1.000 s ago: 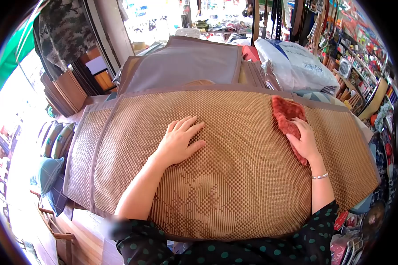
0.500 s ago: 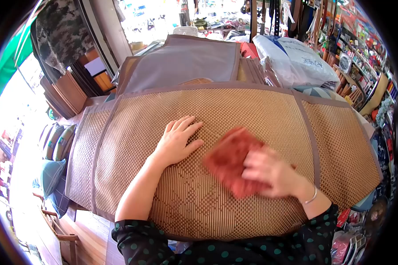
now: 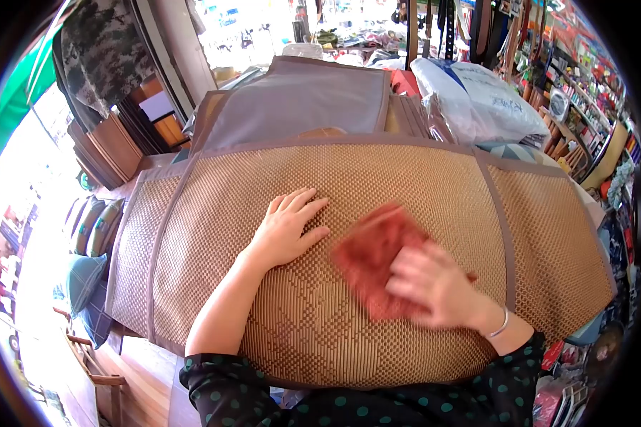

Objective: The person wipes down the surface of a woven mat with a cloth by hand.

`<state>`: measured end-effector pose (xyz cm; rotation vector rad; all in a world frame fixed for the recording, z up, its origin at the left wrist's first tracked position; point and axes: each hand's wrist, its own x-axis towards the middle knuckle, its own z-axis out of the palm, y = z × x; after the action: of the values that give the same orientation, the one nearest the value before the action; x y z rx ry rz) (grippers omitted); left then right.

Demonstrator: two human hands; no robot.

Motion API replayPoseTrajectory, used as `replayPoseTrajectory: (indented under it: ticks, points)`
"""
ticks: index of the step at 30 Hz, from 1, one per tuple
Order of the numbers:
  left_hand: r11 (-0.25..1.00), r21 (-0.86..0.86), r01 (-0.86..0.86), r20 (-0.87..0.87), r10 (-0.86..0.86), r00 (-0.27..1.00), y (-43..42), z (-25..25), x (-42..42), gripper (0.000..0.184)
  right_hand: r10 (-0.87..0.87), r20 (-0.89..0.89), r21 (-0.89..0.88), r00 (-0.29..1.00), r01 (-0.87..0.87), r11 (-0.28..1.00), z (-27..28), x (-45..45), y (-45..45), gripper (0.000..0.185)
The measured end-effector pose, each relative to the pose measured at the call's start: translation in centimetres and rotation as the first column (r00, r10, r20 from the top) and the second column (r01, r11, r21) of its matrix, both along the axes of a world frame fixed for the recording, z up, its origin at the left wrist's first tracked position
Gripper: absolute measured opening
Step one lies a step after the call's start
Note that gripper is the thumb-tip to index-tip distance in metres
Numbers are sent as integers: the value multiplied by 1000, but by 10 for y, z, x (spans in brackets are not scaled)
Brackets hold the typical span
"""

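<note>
A tan woven mat (image 3: 406,171) with brown edging spreads across the surface in front of me. My left hand (image 3: 285,228) lies flat on it, left of the middle, fingers spread and holding nothing. On the right, my right hand (image 3: 431,285) grips a red fluffy cloth (image 3: 377,249) against the mat; hand and cloth are blurred by motion. A darker leaf-like pattern shows in the weave below my left hand.
Behind the mat lie a grey-brown folded sheet (image 3: 306,96) and a white plastic-wrapped package (image 3: 477,99). Cushions (image 3: 85,277) stand at the left, near a wooden stool (image 3: 107,381). Crowded shelves (image 3: 584,99) line the right side.
From the mat's right part, my right hand has brought the red cloth to the middle, and has shifted only slightly in the last half second. My left hand has stayed in place.
</note>
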<state>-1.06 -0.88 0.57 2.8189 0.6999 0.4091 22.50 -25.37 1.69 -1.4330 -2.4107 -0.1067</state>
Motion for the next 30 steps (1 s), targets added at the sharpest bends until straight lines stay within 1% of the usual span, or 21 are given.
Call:
replayPoseTrajectory:
  ticks: [1, 2, 4, 6, 7, 8, 9, 10, 12, 14, 16, 18, 20, 21, 22, 24, 26, 28, 30]
  points:
    - [1000, 1, 3, 10, -3, 1000, 0, 0, 0, 59, 124, -14, -64, 992, -125, 990, -1, -13, -6, 58]
    - [1000, 3, 6, 21, -6, 1000, 0, 0, 0, 59, 203, -85, -88, 975, -210, 974, -3, -22, -12, 60]
    - [1000, 8, 15, 28, -15, 999, 2, 0, 0, 59, 227, -130, -122, 965, -242, 962, -4, -18, -11, 61]
    - [1000, 9, 20, 39, -21, 999, 1, -2, -1, 58, 101, -62, -86, 993, -107, 991, 1, 4, 0, 61]
    - [1000, 9, 17, 38, -17, 999, 0, -2, -1, 58, 7, -78, -51, 997, -11, 999, 3, 19, 6, 59]
    - [1000, 10, 13, 37, -13, 999, 0, -1, -1, 58, -134, -115, -27, 984, 132, 991, 4, 34, 10, 56]
    - [1000, 13, 10, 40, -11, 999, 0, 0, 0, 58, -232, -119, 42, 966, 238, 970, -1, 56, 16, 55]
    - [1000, 6, 6, 28, -6, 1000, -1, 0, 0, 58, -351, -133, 95, 927, 364, 927, -5, 75, 18, 53]
    - [1000, -4, -3, 20, 3, 1000, -2, 1, -1, 59, -551, -158, 125, 820, 570, 812, -14, 108, 16, 49]
    - [1000, -15, -6, 12, 6, 1000, -2, 2, -1, 59, -633, -202, 75, 748, 656, 751, -17, 120, 14, 49]
    - [1000, -11, -3, 14, 3, 1000, 0, 0, -1, 59, -620, -91, 150, 779, 626, 765, -18, 109, 12, 49]
    - [1000, -6, -3, 11, 3, 1000, 0, -1, -1, 59, -466, -75, 125, 882, 472, 873, -10, 75, 11, 53]
    - [1000, 3, -2, 9, 2, 1000, 0, 0, 0, 59, -245, 2, 64, 969, 245, 967, 0, 32, 6, 58]
    - [1000, 1, 0, 4, 0, 1000, 0, 0, -1, 59, -116, 7, 5, 993, 116, 993, 2, 14, 3, 60]
    - [1000, -4, 6, 18, -6, 1000, 0, 0, -1, 59, 14, 3, -53, 1000, -14, 998, 3, 0, -1, 62]
    - [1000, -8, 17, 31, -17, 999, 0, 1, 0, 59, 166, -63, -104, 984, -172, 980, 2, -14, -9, 64]
    - [1000, -4, 16, 34, -16, 999, 0, 1, 0, 59, 164, -82, -115, 983, -173, 978, 4, -6, -6, 63]
    - [1000, -2, 8, 35, -8, 999, -1, 0, 0, 58, -9, -72, -100, 997, 1, 995, 7, 17, 4, 60]
    - [1000, 5, -1, 36, 1, 999, -1, 0, 0, 58, -210, -124, -1, 970, 211, 977, 2, 51, 14, 56]
